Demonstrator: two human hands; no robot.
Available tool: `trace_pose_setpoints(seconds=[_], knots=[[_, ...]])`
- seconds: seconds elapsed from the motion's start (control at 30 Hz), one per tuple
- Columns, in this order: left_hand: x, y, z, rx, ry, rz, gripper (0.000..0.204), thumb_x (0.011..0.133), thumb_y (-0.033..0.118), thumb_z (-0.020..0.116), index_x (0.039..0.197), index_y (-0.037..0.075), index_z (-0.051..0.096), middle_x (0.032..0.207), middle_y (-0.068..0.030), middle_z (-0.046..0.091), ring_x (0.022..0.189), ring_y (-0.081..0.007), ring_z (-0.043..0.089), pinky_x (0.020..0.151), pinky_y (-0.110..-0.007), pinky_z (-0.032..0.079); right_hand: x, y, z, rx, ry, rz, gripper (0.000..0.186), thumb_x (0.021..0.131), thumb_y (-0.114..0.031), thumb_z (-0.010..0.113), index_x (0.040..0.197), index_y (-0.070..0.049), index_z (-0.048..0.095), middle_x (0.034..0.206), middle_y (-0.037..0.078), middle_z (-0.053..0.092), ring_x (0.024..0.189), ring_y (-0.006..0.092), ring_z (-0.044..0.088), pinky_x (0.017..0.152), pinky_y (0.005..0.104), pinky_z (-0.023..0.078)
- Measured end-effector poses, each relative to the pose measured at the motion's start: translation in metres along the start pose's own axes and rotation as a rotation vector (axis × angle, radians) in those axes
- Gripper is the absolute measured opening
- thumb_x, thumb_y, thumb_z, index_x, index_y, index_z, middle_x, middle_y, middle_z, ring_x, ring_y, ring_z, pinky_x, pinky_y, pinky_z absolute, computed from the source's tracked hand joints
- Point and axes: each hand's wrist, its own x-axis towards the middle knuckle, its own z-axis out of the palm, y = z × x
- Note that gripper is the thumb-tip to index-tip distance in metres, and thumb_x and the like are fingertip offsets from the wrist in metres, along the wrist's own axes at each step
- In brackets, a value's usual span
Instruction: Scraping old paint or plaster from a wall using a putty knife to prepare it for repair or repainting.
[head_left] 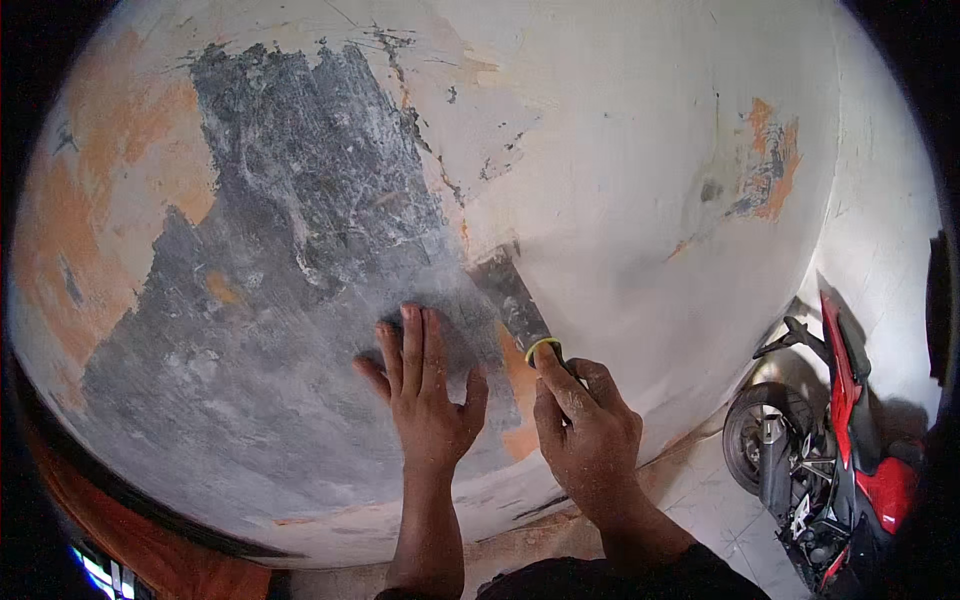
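The wall (pixel 640 120) in front of me has peeling cream paint, orange patches and a large grey bare area (pixel 280 170) with a crack beside it. My left hand (pixel 425 390) rests on the grey area, fingers spread and holding nothing. My right hand (pixel 590 420) grips a scraper (pixel 505 295) with a dark flat blade and a yellow-rimmed handle. The blade lies against the wall just up and right of my left hand, by an orange patch. The part of the handle inside my fingers is hidden.
A red and black motorcycle (pixel 840 400) stands at the lower right beside a white wall (pixel 880 230), on pale floor tiles (pixel 730 530). An orange-brown surface (pixel 160 535) shows at the lower left, below a dark curved edge.
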Motion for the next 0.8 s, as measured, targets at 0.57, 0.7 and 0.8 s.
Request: trace_pose_setpoints(seconds=[0.57,0.7,0.8], knots=[[-0.003,0.004,0.001,0.03,0.012,-0.001,0.075,0.087,0.031,0.064,0.151,0.008,0.033,0.16,-0.0091,0.025,0.151,-0.0338,0.009,0.116,-0.06,-0.008,0.013,0.011,0.027,0.068,0.095,-0.058,0.047,0.081,-0.006,0.071,0.126,-0.012,0.063,0.097,0.012,0.064,0.077,0.0255,0.068,0.061,0.0328,0.058],[-0.002,0.0,-0.002,0.007,0.009,-0.015,0.074,0.088,0.03,0.063,0.151,0.008,0.033,0.161,-0.0088,0.024,0.151,-0.0334,0.009,0.116,-0.06,-0.008,0.01,0.007,0.022,0.065,0.122,-0.121,0.047,0.081,-0.007,0.071,0.128,-0.012,0.062,0.097,0.013,0.064,0.076,0.026,0.068,0.059,0.0328,0.057],[-0.002,0.003,0.0,0.004,0.008,0.002,0.073,0.088,0.03,0.062,0.151,0.008,0.033,0.161,-0.0088,0.023,0.15,-0.034,0.01,0.116,-0.06,-0.007,-0.012,0.01,0.009,0.053,-0.003,0.05,0.049,0.081,-0.007,0.072,0.128,-0.012,0.062,0.097,0.013,0.063,0.077,0.0259,0.067,0.06,0.0333,0.057]])
